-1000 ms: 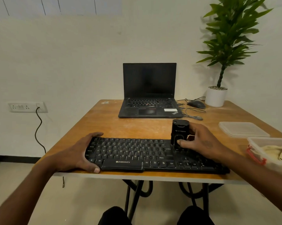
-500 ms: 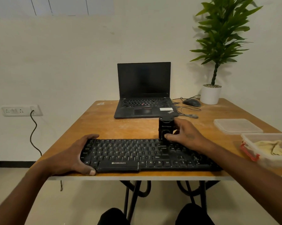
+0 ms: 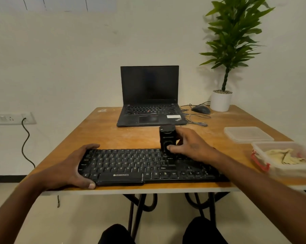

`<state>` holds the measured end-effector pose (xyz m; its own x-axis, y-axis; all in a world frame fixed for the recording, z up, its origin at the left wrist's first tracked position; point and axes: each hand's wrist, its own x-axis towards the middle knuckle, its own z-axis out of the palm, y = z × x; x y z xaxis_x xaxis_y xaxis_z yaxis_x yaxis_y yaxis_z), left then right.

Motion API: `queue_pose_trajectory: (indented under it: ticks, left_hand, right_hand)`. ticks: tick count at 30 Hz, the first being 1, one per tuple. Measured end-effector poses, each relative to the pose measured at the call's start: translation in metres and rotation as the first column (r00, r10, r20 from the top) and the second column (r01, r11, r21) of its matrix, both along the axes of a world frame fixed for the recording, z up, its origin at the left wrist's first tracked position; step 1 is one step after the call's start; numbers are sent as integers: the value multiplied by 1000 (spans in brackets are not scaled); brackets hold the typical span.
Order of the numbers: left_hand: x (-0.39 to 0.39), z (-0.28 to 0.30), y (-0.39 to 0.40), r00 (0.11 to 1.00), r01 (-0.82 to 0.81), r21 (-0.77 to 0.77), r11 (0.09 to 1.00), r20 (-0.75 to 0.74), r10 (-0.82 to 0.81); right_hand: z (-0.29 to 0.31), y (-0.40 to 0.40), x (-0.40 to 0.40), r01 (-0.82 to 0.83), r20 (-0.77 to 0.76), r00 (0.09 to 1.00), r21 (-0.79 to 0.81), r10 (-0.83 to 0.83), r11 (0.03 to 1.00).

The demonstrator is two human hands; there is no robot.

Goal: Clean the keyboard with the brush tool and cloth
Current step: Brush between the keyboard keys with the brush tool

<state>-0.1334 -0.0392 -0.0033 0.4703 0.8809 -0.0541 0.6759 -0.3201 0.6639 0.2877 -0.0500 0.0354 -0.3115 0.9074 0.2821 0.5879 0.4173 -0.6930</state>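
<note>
Your knees (image 3: 117,234) show only as two dark shapes cut off at the bottom edge, and the black legs under the table (image 3: 113,136) are partly lost behind its near rim. Your left hand (image 3: 74,169) grips the left end of the black keyboard (image 3: 131,163), thumb curled under the front edge and fingers hooked over the back corner, so the leftmost keys are covered. The keyboard lies along the near edge of the table; its right end disappears beneath your right forearm. Your right hand (image 3: 189,147) holds the brush tool (image 3: 167,139) upright at the back row of keys, right of centre, thumb pressed on its front face and fingers wrapped behind. The tool's lower end is too dark against the keys to make out, so you cannot tell how the bristles meet them.

To the right, a clear plastic box (image 3: 265,152) with a red clasp is cut off by the frame edge; the crumpled yellowish cloth (image 3: 286,156) lies inside it. Just behind the box, its clear lid (image 3: 247,133) rests flat on the table.

Further back, an open laptop (image 3: 149,95) with a dark screen sits centred. A mouse (image 3: 200,109) and its looped cable lie beside it, near a potted plant (image 3: 220,100) whose top leaves run out of view. A wall socket (image 3: 11,118) at the far left is clipped by the frame.
</note>
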Motion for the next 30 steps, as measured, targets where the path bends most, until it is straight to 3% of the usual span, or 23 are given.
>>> queue_pose_trajectory:
  ticks: [4,8,15,22,30]
  left_hand:
    - [0,3,-1,1000,0,-5,1000,-4,0]
    - [-1,0,1,1000,0,-2,1000,11,0]
    - [-2,0,1,1000,0,-9,1000,9,0]
    - [-2,-1,3,1000,-9,6,1000,16,9]
    - [2,2,0,1000,-2,8,1000,-6,2]
  right_hand:
    - [9,6,3,-23,29,999,-11,23,1000]
    - [14,5,39,66,110,992,3,-66,998]
    - [5,2,-2,-15,48,999,27,13,1000]
    - [5,-18,54,58,-27,998,-58,-60,997]
    - [3,-5,-20,11,-60,998,34,-9,999]
